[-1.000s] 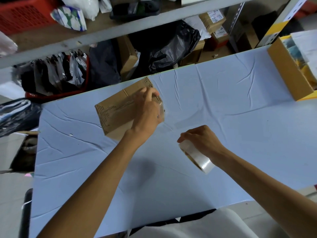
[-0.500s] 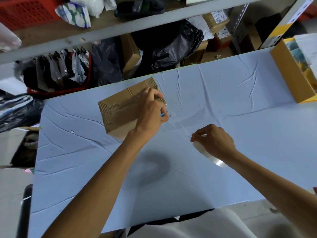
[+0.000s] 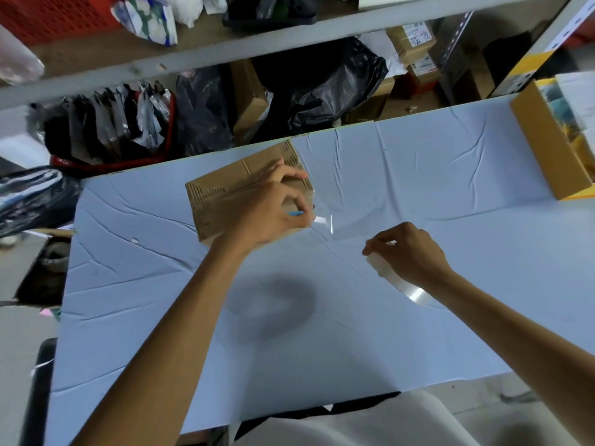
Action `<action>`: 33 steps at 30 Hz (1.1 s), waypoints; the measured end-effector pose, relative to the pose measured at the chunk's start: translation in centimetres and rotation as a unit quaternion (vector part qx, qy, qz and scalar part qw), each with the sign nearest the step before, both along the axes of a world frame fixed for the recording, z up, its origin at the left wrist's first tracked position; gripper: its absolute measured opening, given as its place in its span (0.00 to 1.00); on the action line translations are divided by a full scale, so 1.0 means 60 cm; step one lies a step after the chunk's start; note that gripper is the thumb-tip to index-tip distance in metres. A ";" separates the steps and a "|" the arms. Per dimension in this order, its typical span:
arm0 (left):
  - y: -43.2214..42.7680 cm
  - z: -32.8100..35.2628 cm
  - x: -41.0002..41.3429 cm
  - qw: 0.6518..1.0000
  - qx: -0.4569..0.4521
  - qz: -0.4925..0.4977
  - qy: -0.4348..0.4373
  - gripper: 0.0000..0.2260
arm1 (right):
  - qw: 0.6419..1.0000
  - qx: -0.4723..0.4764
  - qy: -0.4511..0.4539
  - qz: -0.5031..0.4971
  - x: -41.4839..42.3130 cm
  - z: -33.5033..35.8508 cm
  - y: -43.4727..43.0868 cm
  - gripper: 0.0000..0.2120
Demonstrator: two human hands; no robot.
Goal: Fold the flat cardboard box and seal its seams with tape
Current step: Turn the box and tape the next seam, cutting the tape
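Note:
A small folded cardboard box [image 3: 222,196] stands on the pale blue table [image 3: 418,194], with clear tape running along its top seam. My left hand [image 3: 270,210] rests on the box's right end, fingers curled, pinching a small blue-handled cutter [image 3: 295,214] against the tape there. A clear strip of tape [image 3: 335,225] stretches from the box's right edge to the roll. My right hand [image 3: 407,252] grips the clear tape roll [image 3: 396,281] to the right of the box, a little above the table.
An open yellow-brown carton [image 3: 544,140] with goods sits at the table's right edge. Behind the far edge stand shelves with black bags [image 3: 322,88], small boxes and a red basket [image 3: 109,162]. A dark chair part [image 3: 42,381] lies at the left.
My right hand has pulled the roll rightward and away from the box, drawing out a longer strip. My left hand has shifted to the box's right end with the cutter.

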State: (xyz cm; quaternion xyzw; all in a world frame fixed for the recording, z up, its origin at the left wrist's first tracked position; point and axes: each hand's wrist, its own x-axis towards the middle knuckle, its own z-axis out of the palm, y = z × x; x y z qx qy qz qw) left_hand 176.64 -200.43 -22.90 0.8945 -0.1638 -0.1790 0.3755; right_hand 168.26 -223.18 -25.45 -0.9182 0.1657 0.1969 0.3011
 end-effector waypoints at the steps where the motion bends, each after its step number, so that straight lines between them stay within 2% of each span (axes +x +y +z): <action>1: 0.003 0.005 0.000 1.000 -0.010 -0.001 0.022 0.09 | 1.000 -0.003 0.001 0.000 -0.001 -0.002 0.002 0.10; 4: -0.001 0.012 -0.002 0.999 -0.008 0.007 0.036 0.09 | 1.000 0.001 0.002 -0.004 -0.002 -0.004 0.007 0.10; 9: -0.029 0.001 0.002 0.998 0.008 0.056 -0.016 0.04 | 1.000 -0.001 -0.007 -0.010 -0.003 0.003 0.015 0.10; 15: -0.058 -0.025 -0.004 0.990 0.047 0.101 -0.092 0.06 | 1.000 -0.002 -0.017 -0.011 -0.007 0.008 0.020 0.10; 33: -0.067 -0.042 -0.010 0.980 0.112 0.083 -0.145 0.07 | 0.999 -0.011 -0.028 0.040 -0.010 0.030 0.043 0.09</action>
